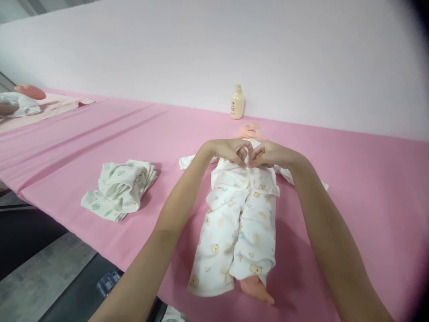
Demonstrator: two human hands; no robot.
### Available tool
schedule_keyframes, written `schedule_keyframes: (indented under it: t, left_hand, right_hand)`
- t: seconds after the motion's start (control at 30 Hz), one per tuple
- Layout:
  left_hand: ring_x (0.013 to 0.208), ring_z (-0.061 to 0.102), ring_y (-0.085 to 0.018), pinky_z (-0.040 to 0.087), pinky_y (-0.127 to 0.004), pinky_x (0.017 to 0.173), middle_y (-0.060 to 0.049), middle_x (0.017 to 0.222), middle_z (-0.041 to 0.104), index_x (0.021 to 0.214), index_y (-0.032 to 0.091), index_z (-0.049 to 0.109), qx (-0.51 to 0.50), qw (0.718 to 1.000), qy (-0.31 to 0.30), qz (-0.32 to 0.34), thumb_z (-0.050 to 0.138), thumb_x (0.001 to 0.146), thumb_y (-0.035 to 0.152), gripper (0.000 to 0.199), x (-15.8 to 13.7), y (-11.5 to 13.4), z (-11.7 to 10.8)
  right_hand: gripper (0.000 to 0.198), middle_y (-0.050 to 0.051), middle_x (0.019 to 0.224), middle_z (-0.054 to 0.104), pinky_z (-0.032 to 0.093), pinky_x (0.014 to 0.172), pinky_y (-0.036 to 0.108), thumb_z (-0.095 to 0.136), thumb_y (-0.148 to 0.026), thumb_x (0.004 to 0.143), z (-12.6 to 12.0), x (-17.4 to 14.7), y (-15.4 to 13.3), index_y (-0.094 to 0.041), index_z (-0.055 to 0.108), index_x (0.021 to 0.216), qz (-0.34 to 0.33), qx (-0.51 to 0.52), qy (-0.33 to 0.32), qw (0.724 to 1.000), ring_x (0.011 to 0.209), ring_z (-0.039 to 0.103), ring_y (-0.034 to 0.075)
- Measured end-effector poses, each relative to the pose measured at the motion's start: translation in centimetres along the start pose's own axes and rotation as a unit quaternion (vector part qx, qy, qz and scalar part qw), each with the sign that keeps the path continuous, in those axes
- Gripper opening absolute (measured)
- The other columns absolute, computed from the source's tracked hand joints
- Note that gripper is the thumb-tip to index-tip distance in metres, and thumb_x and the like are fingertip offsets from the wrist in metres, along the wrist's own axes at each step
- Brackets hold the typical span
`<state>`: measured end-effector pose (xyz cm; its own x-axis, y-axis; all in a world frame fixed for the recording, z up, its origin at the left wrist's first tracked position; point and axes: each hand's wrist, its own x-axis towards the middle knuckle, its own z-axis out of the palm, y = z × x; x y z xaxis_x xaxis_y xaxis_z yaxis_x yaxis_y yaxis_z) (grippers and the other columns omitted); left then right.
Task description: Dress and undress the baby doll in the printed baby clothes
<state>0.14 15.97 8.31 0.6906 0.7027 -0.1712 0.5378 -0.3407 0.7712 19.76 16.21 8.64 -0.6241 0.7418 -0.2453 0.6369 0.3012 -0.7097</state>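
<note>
A baby doll lies on its back, dressed in a white printed baby jacket and matching baby pants. One bare foot sticks out of a pant leg; the other leg's end is covered. Over the doll's chest, my left hand pinches the jacket's front edge. Close beside it, my right hand pinches the same front opening from the other side. The fingertips of both hands nearly meet at the jacket's middle. Whatever fastener lies between them is too small to make out. Both jacket sleeves are spread outward.
Folded white baby clothes lie left on the pink-covered table. A cream pump bottle stands by the white wall behind the doll's head. At far left, another doll lies on a pale cloth. The table's front edge runs along the lower left.
</note>
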Motion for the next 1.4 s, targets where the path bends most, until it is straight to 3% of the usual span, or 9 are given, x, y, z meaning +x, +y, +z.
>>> schedule_keyframes:
  t: [0.23, 0.37, 0.5, 0.73, 0.93, 1.2, 1.4]
  left_hand:
    - [0.066, 0.058, -0.011, 0.041, -0.021, 0.055, -0.001, 0.078, 0.064, 0.094, 0.018, 0.054, -0.030, 1.000, 0.006, 0.001, 0.075, 0.063, 0.024, 0.038, 0.2, -0.2, 0.3]
    - [0.068, 0.060, -0.012, 0.042, -0.021, 0.055, -0.002, 0.082, 0.067, 0.090, 0.019, 0.052, -0.051, 0.999, 0.000, -0.002, 0.075, 0.062, 0.024, 0.037, 0.3, -0.4, 0.3]
    - [0.064, 0.060, -0.012, 0.041, -0.022, 0.053, -0.003, 0.082, 0.068, 0.087, 0.019, 0.048, -0.050, 0.999, 0.001, -0.014, 0.076, 0.061, 0.025, 0.038, 0.4, -0.3, 0.3]
    - [0.068, 0.060, -0.013, 0.042, -0.022, 0.055, -0.003, 0.084, 0.068, 0.093, 0.020, 0.047, -0.034, 0.999, 0.012, -0.025, 0.076, 0.061, 0.026, 0.044, 0.1, 0.6, 0.7]
    - [0.071, 0.060, -0.014, 0.042, -0.023, 0.057, -0.002, 0.081, 0.065, 0.090, 0.020, 0.048, 0.010, 0.999, 0.025, -0.033, 0.076, 0.060, 0.029, 0.042, 0.0, 1.1, 0.8]
    - [0.062, 0.053, -0.011, 0.038, -0.023, 0.055, 0.002, 0.076, 0.062, 0.091, 0.021, 0.046, 0.014, 0.999, 0.000, -0.039, 0.076, 0.061, 0.032, 0.045, 0.0, 1.1, 0.5]
    - [0.063, 0.055, -0.011, 0.039, -0.024, 0.057, 0.003, 0.076, 0.060, 0.091, 0.021, 0.047, 0.038, 0.998, 0.007, -0.056, 0.076, 0.059, 0.033, 0.045, 0.0, 1.5, 0.5]
  right_hand:
    - [0.011, -0.001, 0.065, 0.057, 0.031, 0.052, 0.022, 0.061, -0.021, 0.070, 0.9, -1.6, -2.2, -0.019, 0.070, 0.076, -0.061, -0.184, 0.068, 0.979, 0.056, 0.045, 0.010]
    - [0.012, 0.001, 0.066, 0.058, 0.030, 0.053, 0.024, 0.056, -0.018, 0.072, 1.8, -2.2, -3.3, -0.019, 0.068, 0.072, -0.039, -0.252, 0.112, 0.960, 0.057, 0.048, 0.011]
    - [0.007, 0.001, 0.065, 0.056, 0.029, 0.052, 0.025, 0.056, -0.016, 0.072, 2.2, -2.4, -3.5, -0.019, 0.063, 0.072, -0.023, -0.267, 0.111, 0.957, 0.056, 0.048, 0.012]
    - [0.009, -0.002, 0.059, 0.050, 0.028, 0.047, 0.025, 0.064, -0.019, 0.066, 1.4, -1.9, -2.5, -0.018, 0.056, 0.062, 0.006, -0.207, 0.064, 0.976, 0.051, 0.043, 0.010]
    - [0.002, -0.001, 0.065, 0.061, 0.043, 0.051, 0.022, 0.064, -0.016, 0.065, 0.3, -1.1, -1.3, -0.018, 0.064, 0.065, -0.006, -0.081, 0.011, 0.997, 0.057, 0.056, 0.011]
    - [0.005, 0.003, 0.072, 0.068, 0.053, 0.061, 0.021, 0.070, -0.016, 0.064, -0.2, 0.1, 0.4, -0.016, 0.071, 0.069, -0.009, 0.052, -0.031, 0.998, 0.066, 0.063, 0.014]
    - [0.011, 0.003, 0.072, 0.068, 0.054, 0.060, 0.020, 0.073, -0.020, 0.066, -0.5, 0.8, 1.5, -0.016, 0.073, 0.076, -0.010, 0.077, -0.042, 0.996, 0.065, 0.064, 0.014]
